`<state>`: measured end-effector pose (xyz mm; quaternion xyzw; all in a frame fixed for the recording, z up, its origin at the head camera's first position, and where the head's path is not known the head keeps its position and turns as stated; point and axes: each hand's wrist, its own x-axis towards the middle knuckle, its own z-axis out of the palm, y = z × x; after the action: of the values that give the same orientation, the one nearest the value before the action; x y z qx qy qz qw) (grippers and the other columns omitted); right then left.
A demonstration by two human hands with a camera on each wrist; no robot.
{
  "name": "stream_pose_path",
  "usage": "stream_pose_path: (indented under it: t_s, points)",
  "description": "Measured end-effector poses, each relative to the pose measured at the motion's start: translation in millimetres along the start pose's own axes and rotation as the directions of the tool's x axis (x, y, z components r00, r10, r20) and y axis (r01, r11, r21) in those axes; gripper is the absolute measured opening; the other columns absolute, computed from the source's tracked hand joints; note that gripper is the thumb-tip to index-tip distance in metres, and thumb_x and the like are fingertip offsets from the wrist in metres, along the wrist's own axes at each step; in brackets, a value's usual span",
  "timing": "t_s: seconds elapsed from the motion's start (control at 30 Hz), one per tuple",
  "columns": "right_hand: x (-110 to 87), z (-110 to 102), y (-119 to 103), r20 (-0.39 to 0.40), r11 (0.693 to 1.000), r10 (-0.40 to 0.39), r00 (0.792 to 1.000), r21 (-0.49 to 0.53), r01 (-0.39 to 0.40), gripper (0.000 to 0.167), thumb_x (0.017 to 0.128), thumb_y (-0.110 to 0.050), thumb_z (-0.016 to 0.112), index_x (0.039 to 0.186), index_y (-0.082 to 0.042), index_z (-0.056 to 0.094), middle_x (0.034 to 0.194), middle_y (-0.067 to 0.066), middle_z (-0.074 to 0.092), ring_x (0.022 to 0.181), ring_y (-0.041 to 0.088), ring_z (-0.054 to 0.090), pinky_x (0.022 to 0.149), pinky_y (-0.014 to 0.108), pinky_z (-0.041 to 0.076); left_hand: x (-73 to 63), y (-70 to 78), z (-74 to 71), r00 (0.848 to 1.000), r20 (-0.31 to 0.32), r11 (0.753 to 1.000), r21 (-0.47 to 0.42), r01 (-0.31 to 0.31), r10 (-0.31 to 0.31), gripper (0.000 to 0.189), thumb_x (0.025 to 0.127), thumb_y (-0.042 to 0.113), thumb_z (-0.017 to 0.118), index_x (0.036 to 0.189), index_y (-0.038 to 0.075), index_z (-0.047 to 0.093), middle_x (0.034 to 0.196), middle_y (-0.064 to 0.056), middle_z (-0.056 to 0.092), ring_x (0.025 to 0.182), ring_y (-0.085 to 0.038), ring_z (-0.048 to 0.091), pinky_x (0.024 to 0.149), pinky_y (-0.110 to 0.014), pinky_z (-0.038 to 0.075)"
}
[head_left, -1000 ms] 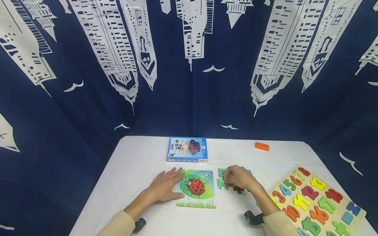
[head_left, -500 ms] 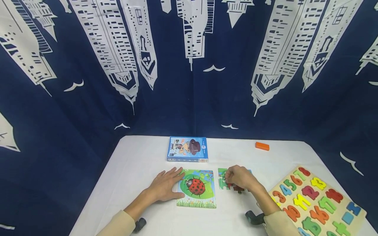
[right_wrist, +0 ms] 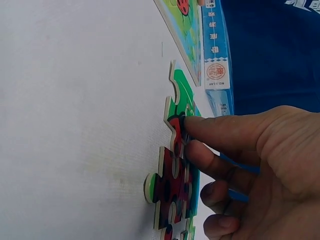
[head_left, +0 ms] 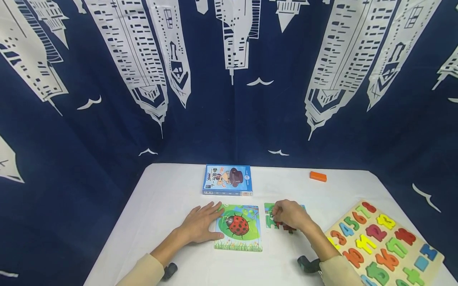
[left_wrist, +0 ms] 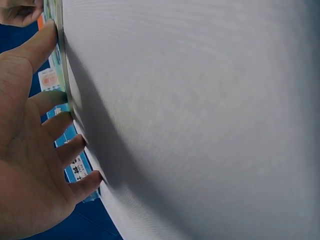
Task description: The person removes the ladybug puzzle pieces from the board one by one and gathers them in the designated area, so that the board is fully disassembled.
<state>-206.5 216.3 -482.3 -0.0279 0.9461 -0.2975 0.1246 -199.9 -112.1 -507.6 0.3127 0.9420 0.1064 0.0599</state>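
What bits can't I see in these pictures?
Head view: part of the puzzle, hidden by the right hand.
Head view: near end of the number board, cut off by the bottom edge.
Head view: smallest print on the box, too small.
Right wrist view: much of the ladybug picture, cut off by the top edge.

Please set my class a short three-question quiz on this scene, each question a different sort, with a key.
1. Fill in the blank: From the person's side, the left hand rests at the ____ edge of the ladybug board.
2. True or false: The orange block lies to the right of the blue box.
3. Short answer: What do the right hand's thumb and forefinger touch?

Key:
1. Left.
2. True.
3. A puzzle piece.
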Motion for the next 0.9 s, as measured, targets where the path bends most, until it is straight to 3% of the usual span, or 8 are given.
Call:
stream_pose_path:
  t_s: [0.33,0.9]
  points:
    - [1.2,2.3,-0.7,-0.011,0.998,-0.034,0.999,-0.049,0.033,0.011,0.076,-0.007,0.071,0.082,-0.013,0.064,0.066,0.0,0.055,0.055,0.016,0.051,0.048,0.029,0.041,0.7,-1.6,2.5,1.0,-0.007,1.0,0.0,-0.008,0.008,0.085,0.076,0.07,0.053,0.143,0.02,0.037,0.151,-0.001,0.023,0.137,-0.028,0.019,0.102,-0.061,0.02]
    - [0.2,2.8,0.3,-0.019,0.999,-0.027,0.999,-0.022,0.026,0.01,0.077,-0.006,0.07,0.083,-0.012,0.064,0.066,0.0,0.055,0.054,0.016,0.051,0.047,0.029,0.041,-0.2,-0.1,0.4,1.0,-0.007,1.0,-0.002,-0.002,0.002,0.084,0.076,0.069,0.054,0.142,0.02,0.038,0.151,-0.001,0.023,0.137,-0.027,0.019,0.102,-0.061,0.02]
